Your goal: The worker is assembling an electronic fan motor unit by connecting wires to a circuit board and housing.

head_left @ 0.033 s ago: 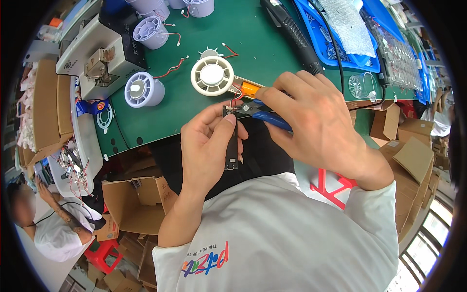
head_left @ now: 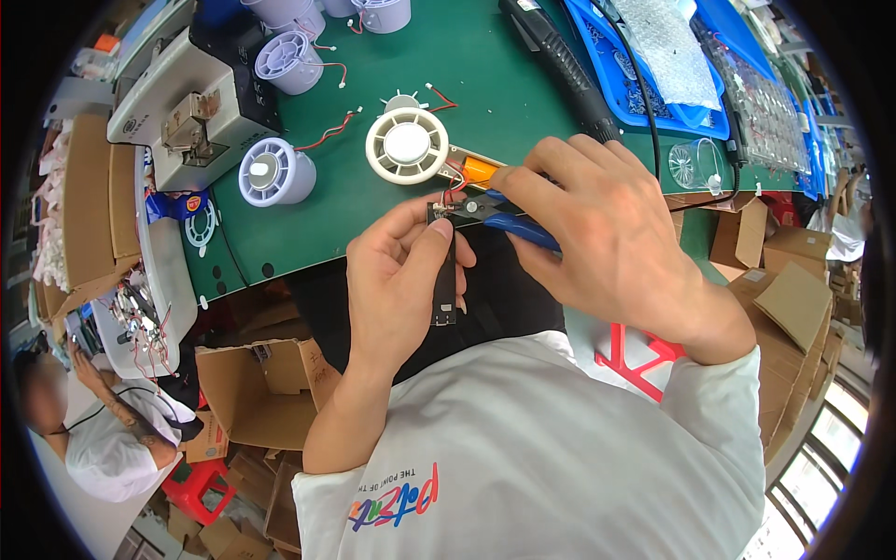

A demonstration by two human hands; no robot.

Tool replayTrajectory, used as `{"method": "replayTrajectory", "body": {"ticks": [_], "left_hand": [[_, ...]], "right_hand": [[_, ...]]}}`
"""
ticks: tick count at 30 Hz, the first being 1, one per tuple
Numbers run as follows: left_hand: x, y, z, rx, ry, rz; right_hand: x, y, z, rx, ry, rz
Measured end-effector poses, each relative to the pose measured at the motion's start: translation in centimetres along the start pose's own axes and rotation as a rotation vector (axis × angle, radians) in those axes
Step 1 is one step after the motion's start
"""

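My left hand (head_left: 397, 271) pinches a narrow black circuit board (head_left: 444, 280) between thumb and fingers, its long side pointing toward me. In my right hand (head_left: 607, 219) are blue-handled cutting pliers (head_left: 518, 224), whose jaws reach the wired far end of the board. Thin red wires run from there to a white round fan-like part (head_left: 407, 146) lying on the table. Beside that part is a pale housing with an orange battery (head_left: 479, 171), partly hidden by my right fingers. Whether the jaws touch a wire is too small to tell.
Lavender motor housings (head_left: 278, 173) with red leads stand left on the green table (head_left: 317, 224). A white-and-black machine (head_left: 201, 121) is at the far left. A black handheld tool (head_left: 560, 70) and a blue tray (head_left: 644, 117) lie far right. An open carton (head_left: 252, 397) sits below; a co-worker (head_left: 112, 429) is left.
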State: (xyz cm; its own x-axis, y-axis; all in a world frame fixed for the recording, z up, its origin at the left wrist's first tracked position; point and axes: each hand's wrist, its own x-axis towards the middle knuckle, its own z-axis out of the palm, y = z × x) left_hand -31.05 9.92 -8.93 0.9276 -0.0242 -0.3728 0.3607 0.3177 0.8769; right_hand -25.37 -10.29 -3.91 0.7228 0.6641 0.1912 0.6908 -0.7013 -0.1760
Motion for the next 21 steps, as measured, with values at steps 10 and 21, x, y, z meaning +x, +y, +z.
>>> {"method": "replayTrajectory", "body": {"ticks": [10,21], "left_hand": [[-0.1,0.1,0.1,0.009,0.012,0.0],[-0.2,0.3,0.4,0.098,0.025,0.052]], "right_hand": [[0.3,0.0,-0.5,-0.025,-0.042,0.0],[0.8,-0.3,-1.2,-0.115,-0.083,-0.013]]}}
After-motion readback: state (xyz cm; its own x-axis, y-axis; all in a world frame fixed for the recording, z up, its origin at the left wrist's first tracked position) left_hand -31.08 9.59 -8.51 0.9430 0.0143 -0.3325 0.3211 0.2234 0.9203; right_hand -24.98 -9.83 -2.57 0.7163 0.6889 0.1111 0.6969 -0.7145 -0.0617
